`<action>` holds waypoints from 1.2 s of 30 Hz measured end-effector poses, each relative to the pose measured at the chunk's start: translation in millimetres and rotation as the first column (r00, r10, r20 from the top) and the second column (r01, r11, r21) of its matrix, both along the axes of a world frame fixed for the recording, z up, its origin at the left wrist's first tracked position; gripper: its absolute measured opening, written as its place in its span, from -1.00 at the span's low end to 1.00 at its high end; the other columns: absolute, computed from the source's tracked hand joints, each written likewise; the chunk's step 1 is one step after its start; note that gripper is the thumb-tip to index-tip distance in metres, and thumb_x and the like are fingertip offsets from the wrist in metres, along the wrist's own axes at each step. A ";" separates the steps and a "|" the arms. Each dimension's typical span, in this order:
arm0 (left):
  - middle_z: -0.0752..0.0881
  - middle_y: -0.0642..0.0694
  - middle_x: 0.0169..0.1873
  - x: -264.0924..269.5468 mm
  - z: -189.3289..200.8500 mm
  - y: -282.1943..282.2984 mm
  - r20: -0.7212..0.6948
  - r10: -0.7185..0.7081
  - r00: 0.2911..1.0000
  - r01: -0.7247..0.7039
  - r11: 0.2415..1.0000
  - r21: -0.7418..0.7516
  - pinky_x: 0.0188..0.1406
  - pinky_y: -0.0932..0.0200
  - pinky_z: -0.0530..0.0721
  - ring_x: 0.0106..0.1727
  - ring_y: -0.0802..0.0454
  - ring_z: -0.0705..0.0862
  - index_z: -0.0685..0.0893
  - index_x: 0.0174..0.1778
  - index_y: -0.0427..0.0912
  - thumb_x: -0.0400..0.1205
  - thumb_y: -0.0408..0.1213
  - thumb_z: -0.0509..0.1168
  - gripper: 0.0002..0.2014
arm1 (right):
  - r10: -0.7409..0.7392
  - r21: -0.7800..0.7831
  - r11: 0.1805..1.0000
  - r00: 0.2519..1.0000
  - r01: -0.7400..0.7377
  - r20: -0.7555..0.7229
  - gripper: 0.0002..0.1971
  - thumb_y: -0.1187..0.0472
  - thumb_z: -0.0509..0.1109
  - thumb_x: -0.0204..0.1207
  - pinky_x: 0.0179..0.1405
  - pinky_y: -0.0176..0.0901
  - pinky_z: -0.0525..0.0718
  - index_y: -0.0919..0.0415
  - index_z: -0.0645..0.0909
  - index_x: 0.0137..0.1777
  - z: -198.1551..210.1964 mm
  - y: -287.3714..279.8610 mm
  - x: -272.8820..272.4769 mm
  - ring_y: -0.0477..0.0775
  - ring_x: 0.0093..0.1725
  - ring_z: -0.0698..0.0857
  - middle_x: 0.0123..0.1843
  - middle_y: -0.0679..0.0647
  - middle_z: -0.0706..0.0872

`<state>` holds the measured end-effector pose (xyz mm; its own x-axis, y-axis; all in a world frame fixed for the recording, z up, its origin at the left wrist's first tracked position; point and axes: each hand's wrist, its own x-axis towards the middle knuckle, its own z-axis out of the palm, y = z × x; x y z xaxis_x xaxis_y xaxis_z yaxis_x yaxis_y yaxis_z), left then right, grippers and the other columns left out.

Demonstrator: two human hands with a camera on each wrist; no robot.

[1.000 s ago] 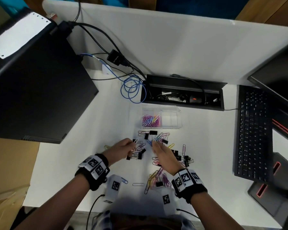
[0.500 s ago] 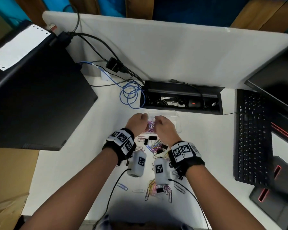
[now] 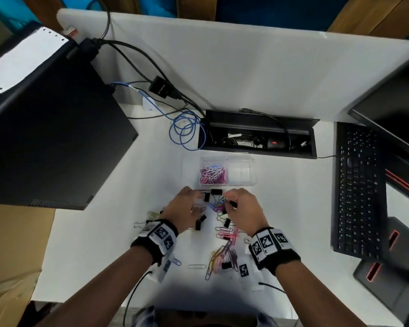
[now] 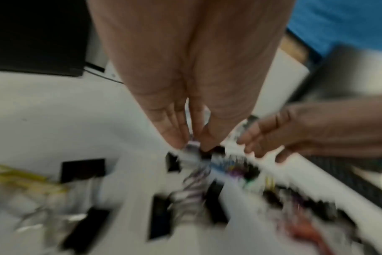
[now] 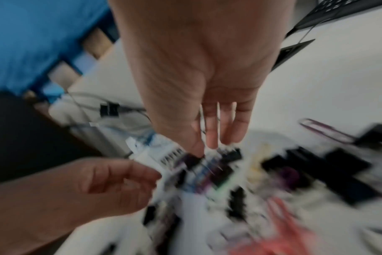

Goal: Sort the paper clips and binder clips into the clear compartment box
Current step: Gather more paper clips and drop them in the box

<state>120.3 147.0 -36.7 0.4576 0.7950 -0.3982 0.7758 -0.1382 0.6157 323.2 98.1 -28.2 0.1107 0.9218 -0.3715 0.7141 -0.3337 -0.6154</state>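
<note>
L hand (image 3: 185,206) fingers loose, empty | R hand (image 3: 242,208) grasp unclear, blur | I advise: pinch paper clips (image 3: 219,204) only, skip binder clips (image 3: 216,191), drop in box (image 3: 241,173) L bay.

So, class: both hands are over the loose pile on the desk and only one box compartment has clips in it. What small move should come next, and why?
Probably the right hand should pinch a black binder clip and carry it to the empty compartment of the clear compartment box: the other compartment holds only paper clips, and binder clips lie unsorted.
</note>
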 end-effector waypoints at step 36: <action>0.63 -0.15 0.02 3.1 -32.2 0.7 -0.196 -0.194 0.961 0.221 0.967 0.125 0.06 0.13 0.59 0.06 -0.09 0.61 0.57 0.13 -0.20 0.57 -0.49 0.29 -0.76 | 0.320 -0.125 0.947 0.898 -0.296 0.302 -0.74 -0.03 0.33 0.62 -0.01 0.03 0.63 0.18 0.63 0.01 -27.8 -9.4 3.8 0.13 0.16 0.48 0.11 0.08 0.55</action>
